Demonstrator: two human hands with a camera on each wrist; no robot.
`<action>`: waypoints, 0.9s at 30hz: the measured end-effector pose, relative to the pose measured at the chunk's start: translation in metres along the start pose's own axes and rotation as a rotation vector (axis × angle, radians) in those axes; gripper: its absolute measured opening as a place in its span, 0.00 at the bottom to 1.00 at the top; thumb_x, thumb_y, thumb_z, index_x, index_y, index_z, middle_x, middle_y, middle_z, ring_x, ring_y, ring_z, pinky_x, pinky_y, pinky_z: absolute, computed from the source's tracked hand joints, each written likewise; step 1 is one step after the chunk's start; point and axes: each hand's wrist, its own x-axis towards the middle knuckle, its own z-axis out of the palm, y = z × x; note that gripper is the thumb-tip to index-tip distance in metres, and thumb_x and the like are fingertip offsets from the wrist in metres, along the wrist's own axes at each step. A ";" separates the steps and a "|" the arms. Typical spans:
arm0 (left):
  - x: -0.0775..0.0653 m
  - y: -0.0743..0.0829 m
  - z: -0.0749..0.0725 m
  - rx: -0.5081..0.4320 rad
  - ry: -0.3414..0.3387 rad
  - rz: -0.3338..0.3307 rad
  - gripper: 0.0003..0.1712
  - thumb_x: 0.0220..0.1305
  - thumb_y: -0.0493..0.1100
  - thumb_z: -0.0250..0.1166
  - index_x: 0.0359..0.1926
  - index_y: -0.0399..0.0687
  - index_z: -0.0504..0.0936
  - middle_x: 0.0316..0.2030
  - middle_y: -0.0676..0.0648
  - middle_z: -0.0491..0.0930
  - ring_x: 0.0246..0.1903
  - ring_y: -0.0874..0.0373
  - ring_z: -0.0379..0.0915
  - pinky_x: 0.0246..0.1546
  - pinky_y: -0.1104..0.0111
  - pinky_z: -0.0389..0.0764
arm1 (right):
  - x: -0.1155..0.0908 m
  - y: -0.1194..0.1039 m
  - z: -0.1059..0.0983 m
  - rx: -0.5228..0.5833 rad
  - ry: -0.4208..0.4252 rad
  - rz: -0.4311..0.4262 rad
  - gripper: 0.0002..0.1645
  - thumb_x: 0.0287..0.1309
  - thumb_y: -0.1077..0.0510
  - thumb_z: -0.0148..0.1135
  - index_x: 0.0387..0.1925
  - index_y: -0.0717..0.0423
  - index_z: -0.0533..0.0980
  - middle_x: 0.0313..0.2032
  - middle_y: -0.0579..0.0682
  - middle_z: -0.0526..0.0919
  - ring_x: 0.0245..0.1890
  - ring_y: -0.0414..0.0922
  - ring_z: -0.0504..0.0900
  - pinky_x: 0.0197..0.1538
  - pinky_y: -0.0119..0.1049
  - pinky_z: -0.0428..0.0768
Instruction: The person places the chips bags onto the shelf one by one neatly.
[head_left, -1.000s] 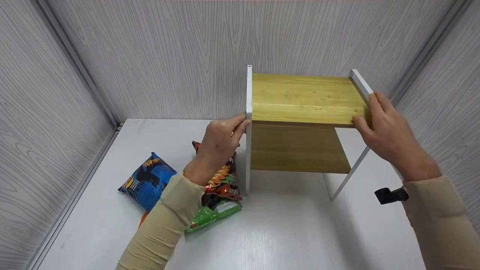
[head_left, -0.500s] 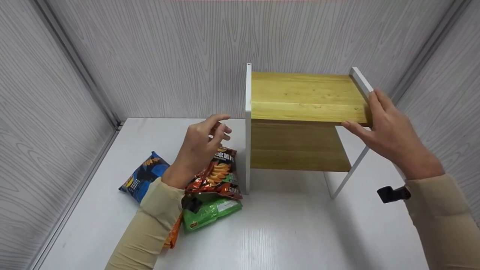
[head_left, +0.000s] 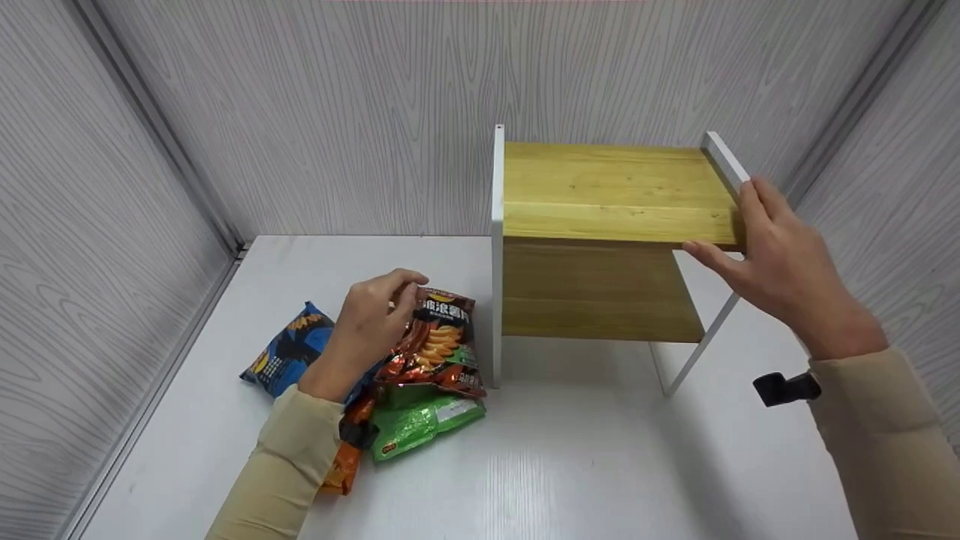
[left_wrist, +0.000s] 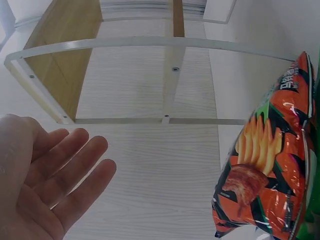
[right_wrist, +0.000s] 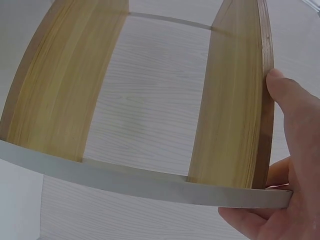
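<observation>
your right grip (head_left: 784, 266) is clasped round the front right corner of the wooden shelf unit (head_left: 600, 191), which stands upright on the white surface (head_left: 562, 480); the right wrist view shows your thumb (right_wrist: 287, 92) against a board's edge. your left grip (head_left: 367, 322) is released, fingers loosely bent, above the bags at the unit's left; the left wrist view shows a gap between it and the red chip bag (head_left: 442, 349). that bag overlaps the green bag (head_left: 427, 427) and lies just beside the unit's white side frame (head_left: 496, 270), which stands between the bags and the lower board (head_left: 592, 292). the blue bag (head_left: 289, 349) lies farther left, partly covered by your left arm (head_left: 289, 450), which also hides part of the orange bag (head_left: 341, 472). grained panels (head_left: 337, 112) wall in the back and both sides. a black device (head_left: 786, 390) juts from your right sleeve (head_left: 874, 427).
</observation>
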 end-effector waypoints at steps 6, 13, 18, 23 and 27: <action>-0.013 -0.012 -0.001 0.031 -0.035 -0.062 0.14 0.75 0.40 0.52 0.48 0.44 0.84 0.38 0.45 0.87 0.33 0.58 0.82 0.37 0.62 0.84 | 0.000 -0.001 0.001 0.003 0.011 0.005 0.51 0.61 0.35 0.62 0.69 0.65 0.57 0.62 0.62 0.64 0.38 0.60 0.72 0.37 0.59 0.76; -0.026 -0.025 0.006 0.093 -0.072 -0.143 0.13 0.74 0.43 0.55 0.50 0.44 0.83 0.45 0.45 0.86 0.44 0.53 0.82 0.46 0.58 0.84 | 0.000 -0.002 0.000 0.004 0.020 0.010 0.51 0.61 0.35 0.62 0.69 0.65 0.57 0.65 0.64 0.63 0.39 0.62 0.72 0.39 0.62 0.76; -0.035 -0.032 0.014 0.098 -0.109 -0.196 0.14 0.73 0.43 0.57 0.54 0.43 0.81 0.50 0.43 0.83 0.52 0.50 0.80 0.54 0.54 0.82 | -0.001 -0.003 0.001 0.008 0.007 0.023 0.53 0.61 0.34 0.61 0.72 0.64 0.56 0.68 0.65 0.61 0.42 0.64 0.73 0.42 0.65 0.76; -0.045 -0.037 0.023 0.128 -0.160 -0.225 0.20 0.70 0.45 0.61 0.59 0.43 0.78 0.58 0.40 0.76 0.59 0.46 0.75 0.59 0.51 0.78 | -0.001 -0.003 0.000 0.008 0.018 0.014 0.51 0.61 0.35 0.62 0.70 0.65 0.57 0.66 0.64 0.63 0.40 0.63 0.73 0.41 0.64 0.77; -0.052 -0.041 0.030 0.149 -0.199 -0.215 0.25 0.68 0.45 0.64 0.64 0.43 0.75 0.65 0.38 0.70 0.64 0.43 0.68 0.63 0.48 0.74 | -0.002 -0.003 0.000 -0.002 0.040 -0.005 0.49 0.61 0.36 0.63 0.68 0.67 0.59 0.63 0.64 0.65 0.35 0.61 0.73 0.36 0.62 0.77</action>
